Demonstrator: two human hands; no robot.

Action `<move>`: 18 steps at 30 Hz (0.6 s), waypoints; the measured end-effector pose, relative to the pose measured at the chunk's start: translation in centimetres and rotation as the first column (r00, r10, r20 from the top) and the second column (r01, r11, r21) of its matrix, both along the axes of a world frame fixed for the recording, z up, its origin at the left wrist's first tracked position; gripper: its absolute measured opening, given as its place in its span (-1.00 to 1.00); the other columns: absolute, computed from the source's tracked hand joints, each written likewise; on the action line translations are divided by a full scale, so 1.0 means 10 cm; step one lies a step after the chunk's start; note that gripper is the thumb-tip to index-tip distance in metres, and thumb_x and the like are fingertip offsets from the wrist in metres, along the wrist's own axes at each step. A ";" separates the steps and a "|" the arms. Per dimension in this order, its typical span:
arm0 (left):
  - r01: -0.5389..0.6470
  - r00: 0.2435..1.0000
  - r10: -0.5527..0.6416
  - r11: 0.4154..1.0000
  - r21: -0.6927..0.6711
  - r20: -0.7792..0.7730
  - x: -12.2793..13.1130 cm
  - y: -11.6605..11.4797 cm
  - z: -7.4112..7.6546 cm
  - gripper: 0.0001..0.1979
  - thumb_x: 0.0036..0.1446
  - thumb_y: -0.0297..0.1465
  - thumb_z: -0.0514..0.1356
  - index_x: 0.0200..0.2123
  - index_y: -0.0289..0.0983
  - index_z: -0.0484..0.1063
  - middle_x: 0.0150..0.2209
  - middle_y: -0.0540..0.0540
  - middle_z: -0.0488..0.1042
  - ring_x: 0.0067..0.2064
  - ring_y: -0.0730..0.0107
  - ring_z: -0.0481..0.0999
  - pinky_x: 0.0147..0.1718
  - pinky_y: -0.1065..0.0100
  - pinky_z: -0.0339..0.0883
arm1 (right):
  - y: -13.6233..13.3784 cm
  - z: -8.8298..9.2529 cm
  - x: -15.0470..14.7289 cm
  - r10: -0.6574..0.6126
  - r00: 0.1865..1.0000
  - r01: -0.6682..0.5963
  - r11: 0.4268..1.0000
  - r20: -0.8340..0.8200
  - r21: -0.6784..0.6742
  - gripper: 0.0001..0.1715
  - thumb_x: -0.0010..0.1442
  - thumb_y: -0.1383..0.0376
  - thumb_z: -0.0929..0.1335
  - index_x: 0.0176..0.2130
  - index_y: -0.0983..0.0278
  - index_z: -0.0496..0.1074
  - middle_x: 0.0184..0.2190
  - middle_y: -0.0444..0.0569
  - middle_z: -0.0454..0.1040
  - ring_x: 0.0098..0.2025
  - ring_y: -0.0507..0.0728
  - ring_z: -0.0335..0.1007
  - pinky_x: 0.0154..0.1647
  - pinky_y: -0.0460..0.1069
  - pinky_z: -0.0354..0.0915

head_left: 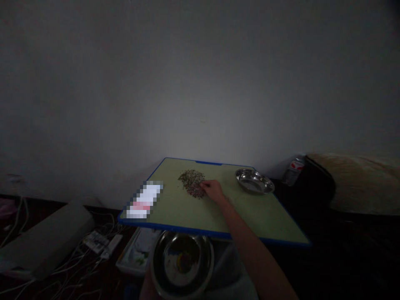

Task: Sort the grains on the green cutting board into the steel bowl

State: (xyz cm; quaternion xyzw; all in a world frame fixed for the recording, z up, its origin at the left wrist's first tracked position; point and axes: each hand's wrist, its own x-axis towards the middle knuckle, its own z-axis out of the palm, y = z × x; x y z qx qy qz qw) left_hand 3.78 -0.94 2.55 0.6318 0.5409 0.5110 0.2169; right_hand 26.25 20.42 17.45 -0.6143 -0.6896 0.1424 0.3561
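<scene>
My right hand reaches in from the lower right, its fingertips pinched together at the right side of a loose pile of small grains or seeds. Whatever lies between the fingertips is too small to make out. The pile is spread on a pale green tabletop with a blue rim. To the right of the hand, near the table's right edge, stands a shiny metal bowl. A larger metal bowl sits below the front edge, by my legs. My left hand is not in view.
A blurred-out bright phone-like screen lies at the table's left. A plastic bottle stands beyond the right edge. At lower left are a white tray, a power strip, tangled cables and a long box. A wall rises behind.
</scene>
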 end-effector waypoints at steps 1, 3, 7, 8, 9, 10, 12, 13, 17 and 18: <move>0.012 1.000 -0.012 1.000 -0.010 0.002 0.00 -0.01 0.02 -0.37 0.00 -0.21 0.42 0.19 0.13 0.46 -0.24 0.00 0.75 0.30 -0.19 0.47 0.36 -0.19 0.27 | 0.00 0.00 0.00 -0.010 1.000 0.010 1.000 -0.006 0.006 -0.74 0.21 0.33 0.37 -0.33 0.21 0.72 -0.41 -0.11 0.69 -0.30 0.17 0.58 -0.26 -0.07 0.34; 0.030 1.000 -0.030 0.999 -0.027 0.006 0.00 -0.02 0.07 -0.35 -0.07 -0.19 0.45 0.16 0.15 0.49 -0.20 -0.01 0.75 0.34 -0.20 0.43 0.36 -0.18 0.27 | -0.01 -0.01 0.00 -0.024 1.000 0.024 1.000 -0.010 0.008 -0.74 0.21 0.33 0.38 -0.36 0.22 0.71 -0.42 -0.10 0.68 -0.32 0.16 0.56 -0.29 -0.08 0.32; 0.040 0.999 -0.040 0.999 -0.037 0.006 -0.01 -0.01 0.17 -0.36 -0.08 -0.12 0.46 0.14 0.16 0.50 -0.17 -0.01 0.74 0.34 -0.20 0.42 0.36 -0.17 0.29 | -0.01 -0.01 0.00 -0.010 1.000 0.010 1.000 0.006 -0.022 -0.72 0.22 0.33 0.38 -0.42 0.25 0.68 -0.52 -0.13 0.62 -0.38 0.13 0.52 -0.36 -0.11 0.25; 0.039 0.999 -0.039 0.999 -0.035 0.004 -0.02 0.00 0.20 -0.38 -0.03 -0.11 0.44 0.15 0.15 0.49 -0.14 -0.02 0.74 0.34 -0.17 0.42 0.36 -0.18 0.29 | -0.01 -0.01 0.01 -0.009 1.000 0.009 1.000 0.005 -0.025 -0.72 0.22 0.33 0.37 -0.42 0.26 0.69 -0.53 -0.13 0.61 -0.38 0.12 0.52 -0.36 -0.11 0.24; 0.039 0.999 -0.038 0.999 -0.031 0.002 -0.03 0.01 0.23 -0.41 0.03 -0.10 0.40 0.17 0.11 0.48 -0.10 -0.03 0.72 0.34 -0.13 0.43 0.36 -0.20 0.28 | -0.01 -0.01 0.01 -0.012 1.000 0.012 1.000 0.001 -0.023 -0.72 0.22 0.33 0.37 -0.41 0.26 0.69 -0.53 -0.13 0.62 -0.38 0.12 0.52 -0.36 -0.11 0.24; 0.037 0.999 -0.037 0.999 -0.026 -0.001 -0.05 0.02 0.27 -0.46 0.10 -0.09 0.36 0.17 0.07 0.47 -0.02 -0.05 0.70 0.33 -0.10 0.44 0.35 -0.22 0.27 | -0.01 -0.01 0.01 -0.017 1.000 0.017 1.000 -0.003 -0.016 -0.72 0.21 0.33 0.37 -0.39 0.26 0.70 -0.51 -0.12 0.63 -0.38 0.12 0.53 -0.35 -0.11 0.25; 0.029 1.000 -0.029 1.000 -0.011 -0.005 -0.07 0.04 0.35 -0.51 0.21 -0.09 0.28 0.18 -0.06 0.45 0.14 -0.13 0.60 0.30 -0.06 0.45 0.30 -0.28 0.29 | -0.01 -0.02 0.01 -0.020 1.000 0.020 1.000 -0.005 -0.001 -0.73 0.21 0.33 0.37 -0.36 0.24 0.71 -0.46 -0.12 0.66 -0.34 0.14 0.55 -0.32 -0.10 0.28; 0.023 1.000 -0.023 1.000 -0.003 -0.006 -0.08 0.05 0.39 -0.50 0.24 -0.09 0.26 0.19 -0.11 0.43 0.21 -0.17 0.54 0.29 -0.05 0.45 0.26 -0.29 0.32 | -0.01 -0.02 0.01 -0.018 1.000 0.018 1.000 0.000 0.003 -0.73 0.20 0.33 0.37 -0.35 0.23 0.72 -0.45 -0.13 0.67 -0.33 0.15 0.56 -0.30 -0.09 0.29; 0.005 1.000 -0.005 1.000 0.030 -0.012 -0.08 0.04 0.50 -0.49 0.24 -0.13 0.28 0.21 -0.15 0.40 0.29 -0.20 0.43 0.24 -0.01 0.47 0.16 -0.19 0.43 | -0.01 -0.01 0.01 0.000 1.000 0.001 1.000 0.015 -0.025 -0.74 0.19 0.34 0.39 -0.33 0.21 0.72 -0.43 -0.12 0.69 -0.29 0.17 0.60 -0.27 -0.08 0.33; 0.005 1.000 -0.004 0.999 0.037 -0.015 -0.08 0.03 0.52 -0.50 0.24 -0.14 0.28 0.20 -0.14 0.40 0.28 -0.19 0.43 0.22 0.00 0.47 0.14 -0.17 0.44 | -0.01 -0.01 0.01 0.001 1.000 -0.001 0.999 0.017 -0.035 -0.75 0.19 0.34 0.39 -0.32 0.22 0.73 -0.42 -0.12 0.69 -0.28 0.17 0.60 -0.27 -0.08 0.33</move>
